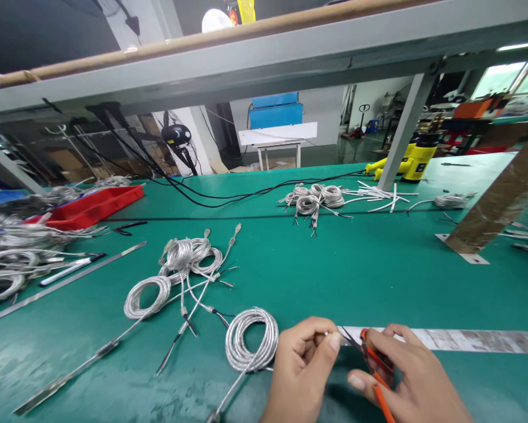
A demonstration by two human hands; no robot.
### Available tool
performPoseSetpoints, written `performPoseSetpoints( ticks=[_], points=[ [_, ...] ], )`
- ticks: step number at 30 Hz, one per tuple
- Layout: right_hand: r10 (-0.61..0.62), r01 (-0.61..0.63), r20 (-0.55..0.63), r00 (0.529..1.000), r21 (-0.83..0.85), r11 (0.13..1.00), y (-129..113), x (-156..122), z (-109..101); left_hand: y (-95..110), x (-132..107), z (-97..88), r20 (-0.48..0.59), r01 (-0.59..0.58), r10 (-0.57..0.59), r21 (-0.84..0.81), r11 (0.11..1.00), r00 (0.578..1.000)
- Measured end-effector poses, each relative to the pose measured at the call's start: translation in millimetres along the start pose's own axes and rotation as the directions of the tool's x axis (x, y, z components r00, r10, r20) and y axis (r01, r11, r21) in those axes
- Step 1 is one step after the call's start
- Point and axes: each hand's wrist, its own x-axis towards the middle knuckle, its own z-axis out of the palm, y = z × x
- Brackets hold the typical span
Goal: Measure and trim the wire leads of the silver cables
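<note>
My left hand [305, 364] is closed, with thumb and forefinger pinching the end of a cable. Only a thin dark tip shows at the fingertips. My right hand [407, 370] holds orange-handled wire cutters [380, 373], their jaws pointing left toward the pinched end. Just left of my left hand lies a coil of clear-jacketed silver cable [251, 341], with one lead running toward the bottom edge. A steel ruler [461, 339] lies flat on the green table behind both hands. My fingers hide the part where cable and jaws meet.
Several coiled cables [180, 258] with bare wire ends lie left of centre, and another bundle [312, 200] sits farther back. A red tray [96, 208] and heaped cables [8, 264] occupy the left. A brown-wrapped post [501, 194] rises at right, below an overhead beam [246, 64].
</note>
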Motion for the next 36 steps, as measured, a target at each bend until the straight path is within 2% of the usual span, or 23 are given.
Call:
performPoseSetpoints(
  ticks=[5,17,36],
  points=[
    [0.016,-0.017,-0.018,1.000,-0.065,0.998,-0.4,-2.7,2.6,-1.7,-1.4,-0.2,0.016,-0.012,0.011,0.021,1.000,1.000],
    [-0.008,0.002,-0.063,0.998,-0.102,0.995,-0.8,-1.9,-0.5,-2.6,-1.8,-1.1,0.027,-0.028,0.028,0.034,0.999,0.999],
    [-0.004,0.005,0.102,0.995,-0.013,1.000,2.1,-2.8,-1.0,2.5,-2.5,-0.2,0.009,0.000,0.000,0.037,0.999,1.000]
  ],
)
